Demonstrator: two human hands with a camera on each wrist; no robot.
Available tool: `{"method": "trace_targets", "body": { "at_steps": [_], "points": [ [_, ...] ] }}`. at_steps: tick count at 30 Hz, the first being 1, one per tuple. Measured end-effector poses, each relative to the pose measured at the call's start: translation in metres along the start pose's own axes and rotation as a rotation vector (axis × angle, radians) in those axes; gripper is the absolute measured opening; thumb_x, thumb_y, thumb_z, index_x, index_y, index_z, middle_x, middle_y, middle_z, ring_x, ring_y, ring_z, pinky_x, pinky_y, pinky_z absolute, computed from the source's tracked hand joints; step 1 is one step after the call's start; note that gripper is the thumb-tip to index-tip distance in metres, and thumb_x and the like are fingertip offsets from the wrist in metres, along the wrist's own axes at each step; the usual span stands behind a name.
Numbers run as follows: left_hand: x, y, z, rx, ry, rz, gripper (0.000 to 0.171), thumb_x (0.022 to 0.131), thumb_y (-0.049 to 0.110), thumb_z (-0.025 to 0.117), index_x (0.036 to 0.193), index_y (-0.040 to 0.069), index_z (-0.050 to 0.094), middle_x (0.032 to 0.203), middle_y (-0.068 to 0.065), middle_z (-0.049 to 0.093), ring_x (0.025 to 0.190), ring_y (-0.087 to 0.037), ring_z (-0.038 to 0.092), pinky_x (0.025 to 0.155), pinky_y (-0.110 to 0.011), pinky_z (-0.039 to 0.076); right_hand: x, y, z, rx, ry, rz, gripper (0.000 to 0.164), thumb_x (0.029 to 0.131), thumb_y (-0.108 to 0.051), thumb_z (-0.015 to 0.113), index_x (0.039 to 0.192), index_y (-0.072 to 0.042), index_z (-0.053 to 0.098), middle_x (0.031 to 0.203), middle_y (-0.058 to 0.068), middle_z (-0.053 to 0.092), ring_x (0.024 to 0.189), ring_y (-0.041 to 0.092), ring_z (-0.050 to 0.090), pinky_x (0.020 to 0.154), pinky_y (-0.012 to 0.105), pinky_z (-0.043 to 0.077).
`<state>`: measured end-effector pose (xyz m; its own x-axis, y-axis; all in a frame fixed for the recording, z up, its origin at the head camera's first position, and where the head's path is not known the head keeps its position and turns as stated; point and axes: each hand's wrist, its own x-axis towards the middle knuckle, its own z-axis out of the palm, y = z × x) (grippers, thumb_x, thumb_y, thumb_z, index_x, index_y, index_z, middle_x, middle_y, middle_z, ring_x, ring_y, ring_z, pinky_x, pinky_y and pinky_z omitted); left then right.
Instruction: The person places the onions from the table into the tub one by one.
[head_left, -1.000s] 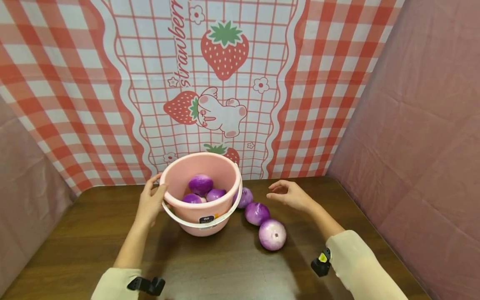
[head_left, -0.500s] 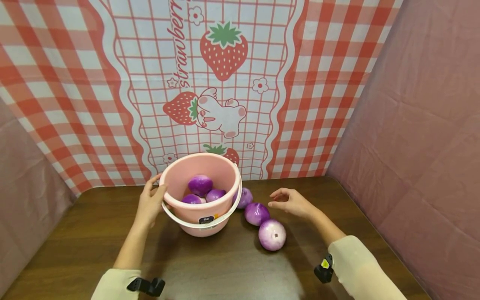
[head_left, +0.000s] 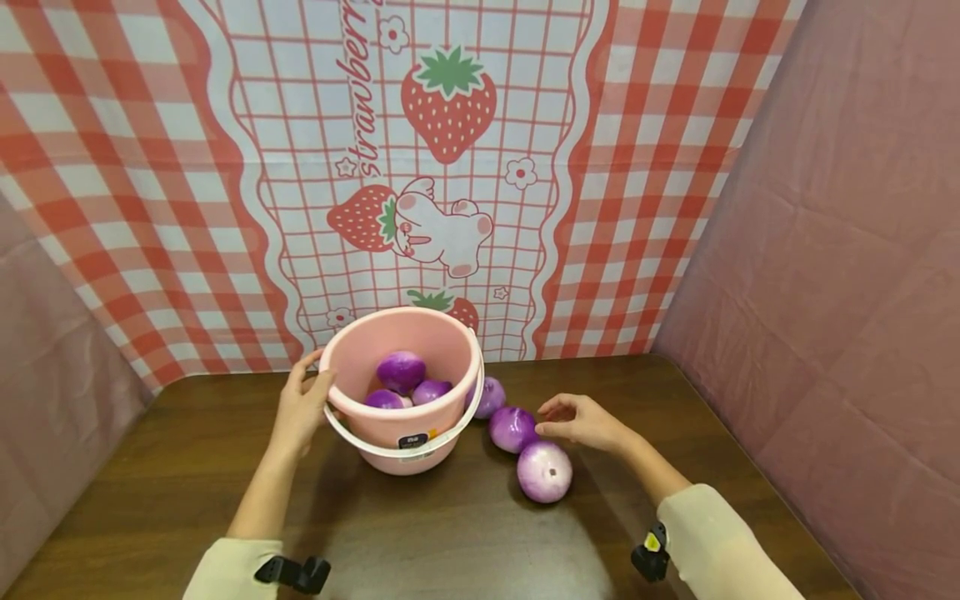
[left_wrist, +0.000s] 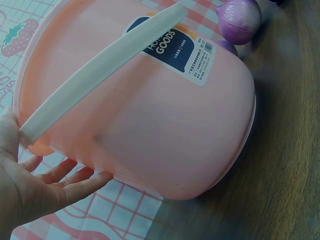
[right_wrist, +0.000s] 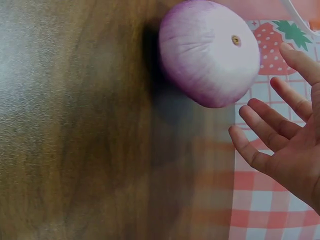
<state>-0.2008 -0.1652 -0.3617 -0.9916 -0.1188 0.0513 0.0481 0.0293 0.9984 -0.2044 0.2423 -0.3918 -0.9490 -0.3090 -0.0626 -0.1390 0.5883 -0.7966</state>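
Dark brown wood-grain table (head_left: 450, 533) against a red-and-white checked strawberry cloth (head_left: 633, 167), with a round pink plastic bucket (head_left: 375, 432) just left of lower centre.

Three glossy purple onions (head_left: 401, 371) lie inside it; three more onions (head_left: 492, 398) run diagonally down the table at its right, the nearest onion (head_left: 544, 472) pale and purple-streaked. Left of centre, the left hand (head_left: 298, 408) grasps the bucket's rim beside a curved white plastic handle (left_wrist: 102, 69). Right of centre, the right hand (head_left: 587, 423), released with fingers loosely bent, is just beside the middle onion (head_left: 513, 430).
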Motion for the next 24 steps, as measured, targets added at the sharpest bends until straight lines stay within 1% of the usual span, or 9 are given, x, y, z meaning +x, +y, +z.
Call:
{"method": "trace_targets", "body": {
  "at_steps": [8,13,20,24],
  "points": [
    [0.001,0.0,0.0,0.008,-0.007,-0.004,0.054,0.097,0.024,0.045,0.147,0.018,0.027,0.133,-0.032,0.044,0.074,-0.003,0.062,0.063,-0.025,0.061,-0.007,0.006,0.003,0.041,-0.014,-0.005,0.039,0.08,-0.025,0.072,0.108,-0.001,0.061,0.099,0.014,0.066,0.077,0.013,0.059,0.063,0.039,0.057],
    [0.001,0.0,0.0,0.011,-0.006,-0.004,0.054,0.097,0.023,0.045,0.147,0.018,0.026,0.133,-0.032,0.044,0.074,-0.005,0.062,0.063,-0.025,0.061,-0.008,0.008,0.004,0.034,-0.033,-0.01,0.039,0.08,-0.025,0.073,0.108,-0.001,0.062,0.1,0.015,0.066,0.077,0.014,0.058,0.06,0.038,0.057],
    [0.0,-0.001,0.0,0.007,-0.003,0.004,0.053,0.097,0.022,0.045,0.147,0.016,0.027,0.132,-0.033,0.044,0.069,0.0,0.061,0.061,-0.023,0.061,-0.008,0.014,0.005,-0.001,-0.073,-0.011,0.04,0.078,-0.025,0.074,0.108,-0.003,0.062,0.102,0.014,0.066,0.076,0.014,0.058,0.057,0.038,0.057],
    [0.0,-0.001,0.0,0.004,0.0,0.009,0.053,0.097,0.022,0.045,0.147,0.015,0.028,0.131,-0.034,0.044,0.069,0.0,0.061,0.061,-0.023,0.061,-0.009,0.014,0.006,-0.01,-0.101,-0.017,0.041,0.077,-0.026,0.075,0.11,-0.004,0.062,0.105,0.014,0.065,0.079,0.014,0.058,0.058,0.037,0.056]
  ]
}}
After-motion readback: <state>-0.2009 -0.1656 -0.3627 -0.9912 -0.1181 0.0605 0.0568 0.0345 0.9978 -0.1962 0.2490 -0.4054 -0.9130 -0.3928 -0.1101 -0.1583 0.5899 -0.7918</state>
